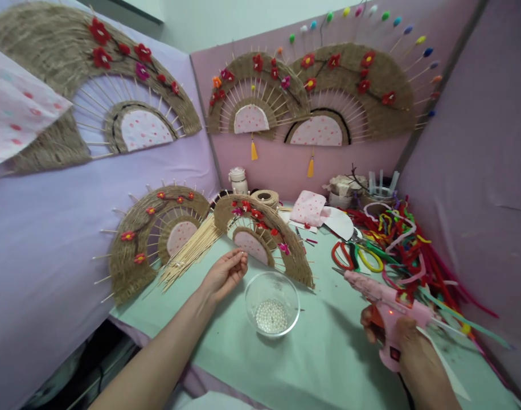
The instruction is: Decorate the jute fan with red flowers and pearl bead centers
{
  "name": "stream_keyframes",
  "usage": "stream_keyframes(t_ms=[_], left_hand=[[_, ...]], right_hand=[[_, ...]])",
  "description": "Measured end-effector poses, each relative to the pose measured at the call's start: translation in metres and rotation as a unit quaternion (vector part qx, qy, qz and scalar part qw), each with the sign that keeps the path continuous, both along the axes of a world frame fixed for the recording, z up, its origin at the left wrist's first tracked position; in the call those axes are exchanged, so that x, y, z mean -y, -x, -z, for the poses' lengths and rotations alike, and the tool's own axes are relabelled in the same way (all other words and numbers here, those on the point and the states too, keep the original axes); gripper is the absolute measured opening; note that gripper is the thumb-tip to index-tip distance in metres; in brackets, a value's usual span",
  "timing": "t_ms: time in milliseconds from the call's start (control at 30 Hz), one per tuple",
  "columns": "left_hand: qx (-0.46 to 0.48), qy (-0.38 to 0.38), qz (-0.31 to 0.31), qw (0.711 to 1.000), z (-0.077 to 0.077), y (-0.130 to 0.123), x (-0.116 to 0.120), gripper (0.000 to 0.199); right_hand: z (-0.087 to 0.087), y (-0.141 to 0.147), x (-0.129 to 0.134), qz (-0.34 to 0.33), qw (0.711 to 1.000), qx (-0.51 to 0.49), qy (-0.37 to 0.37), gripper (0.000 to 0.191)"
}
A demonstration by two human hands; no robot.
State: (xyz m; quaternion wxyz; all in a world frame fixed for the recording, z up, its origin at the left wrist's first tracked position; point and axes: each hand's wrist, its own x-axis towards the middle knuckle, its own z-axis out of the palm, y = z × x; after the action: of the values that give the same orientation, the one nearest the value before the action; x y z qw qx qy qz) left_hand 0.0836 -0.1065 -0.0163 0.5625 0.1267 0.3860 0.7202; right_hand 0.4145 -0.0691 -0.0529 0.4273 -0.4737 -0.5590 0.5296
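Observation:
My left hand (pixel 228 274) is closed in a pinch, with a tiny white bead at its fingertips. It is just in front of a twine fan (pixel 294 259) with red and magenta flowers and a dotted half-round centre. Beside that hand stands a clear bowl (pixel 272 304) with white pearl beads at its bottom. My right hand (pixel 403 341) is wrapped round the handle of a pink glue gun (pixel 388 302), whose nozzle points left. A small light glows on the gun's side.
Bamboo sticks (pixel 192 250) lie left of the fan, next to another fan (pixel 134 273). Scissors (pixel 343 256) and a heap of coloured pipe cleaners (pixel 418 250) are at the right. A twine roll (pixel 264 197) and a white jar (pixel 238 180) stand behind. Larger fans hang on the walls.

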Motion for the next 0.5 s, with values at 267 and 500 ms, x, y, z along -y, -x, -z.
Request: stream_keyframes(t_ms=[267, 500], left_hand=[[0.045, -0.01, -0.003, 0.999, 0.025, -0.002, -0.009, 0.013], [0.04, -0.028, 0.004, 0.999, 0.035, 0.0, -0.008, 0.022]], right_hand=[[0.007, 0.004, 0.012, -0.006, 0.999, 0.038, 0.03, 0.075], [0.004, 0.005, 0.013, -0.017, 0.998, 0.061, 0.013, 0.074]])
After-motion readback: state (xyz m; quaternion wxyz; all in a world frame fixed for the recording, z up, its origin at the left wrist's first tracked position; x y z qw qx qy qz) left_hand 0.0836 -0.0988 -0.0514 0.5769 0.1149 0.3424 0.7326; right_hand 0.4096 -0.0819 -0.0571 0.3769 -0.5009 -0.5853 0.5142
